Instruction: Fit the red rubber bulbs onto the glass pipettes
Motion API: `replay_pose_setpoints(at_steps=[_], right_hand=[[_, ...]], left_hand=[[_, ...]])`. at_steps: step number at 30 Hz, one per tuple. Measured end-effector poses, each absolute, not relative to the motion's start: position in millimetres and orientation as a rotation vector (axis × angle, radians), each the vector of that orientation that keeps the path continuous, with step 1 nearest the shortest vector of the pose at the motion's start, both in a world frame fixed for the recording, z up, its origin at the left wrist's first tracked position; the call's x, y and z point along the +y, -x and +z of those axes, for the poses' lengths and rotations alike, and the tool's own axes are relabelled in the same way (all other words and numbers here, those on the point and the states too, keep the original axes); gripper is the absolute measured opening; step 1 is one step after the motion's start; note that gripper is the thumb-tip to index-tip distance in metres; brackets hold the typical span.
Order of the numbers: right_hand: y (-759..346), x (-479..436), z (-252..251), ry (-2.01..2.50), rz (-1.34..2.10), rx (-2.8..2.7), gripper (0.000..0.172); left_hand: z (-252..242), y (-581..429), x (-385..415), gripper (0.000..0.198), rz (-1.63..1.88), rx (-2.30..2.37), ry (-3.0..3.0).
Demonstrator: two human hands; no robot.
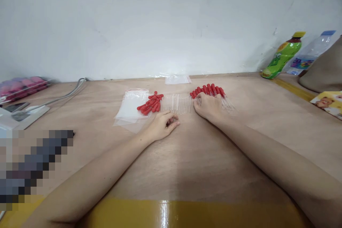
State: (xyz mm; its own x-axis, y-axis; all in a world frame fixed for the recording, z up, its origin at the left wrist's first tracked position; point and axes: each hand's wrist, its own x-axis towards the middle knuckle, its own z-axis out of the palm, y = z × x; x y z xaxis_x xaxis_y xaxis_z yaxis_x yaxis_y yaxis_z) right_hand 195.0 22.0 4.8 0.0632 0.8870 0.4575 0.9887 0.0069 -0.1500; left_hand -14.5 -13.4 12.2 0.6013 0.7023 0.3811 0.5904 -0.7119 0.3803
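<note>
My left hand (162, 124) rests on the wooden table (187, 156) with its fingers curled loosely inward, nothing visible in them. Just beyond it lie a heap of loose red rubber bulbs (151, 104) and a row of clear glass tubes (176, 103). My right hand (208, 105) lies palm down on a row of droppers with red bulbs (210, 89), fingers pressed onto them; what the fingertips grip is hidden. A stack of clear plastic bags (130, 108) sits left of the bulbs.
Another clear bag (177, 79) lies by the wall. A green bottle (283, 55) and a clear bottle (310, 53) lean at the far right beside a brown object (324, 69). A pink packet (21, 86), cable (64, 94) and white device (18, 115) sit left.
</note>
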Motion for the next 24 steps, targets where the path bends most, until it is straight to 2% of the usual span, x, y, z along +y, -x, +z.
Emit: replay_pose_setpoints(at_steps=[14, 20, 24], right_hand=[[-195, 8, 9, 1.908, -0.041, -1.877, 0.016], [-183, 14, 8, 1.880, -0.057, -1.832, 0.028], [-181, 17, 3, 1.870, -0.046, -1.828, 0.025]], left_hand=[[14, 14, -14, 0.018, 0.753, 1.069, -2.612], [12, 14, -16, 0.018, 0.771, 1.047, -2.629], [13, 18, -11, 0.018, 0.981, 1.142, -2.613]])
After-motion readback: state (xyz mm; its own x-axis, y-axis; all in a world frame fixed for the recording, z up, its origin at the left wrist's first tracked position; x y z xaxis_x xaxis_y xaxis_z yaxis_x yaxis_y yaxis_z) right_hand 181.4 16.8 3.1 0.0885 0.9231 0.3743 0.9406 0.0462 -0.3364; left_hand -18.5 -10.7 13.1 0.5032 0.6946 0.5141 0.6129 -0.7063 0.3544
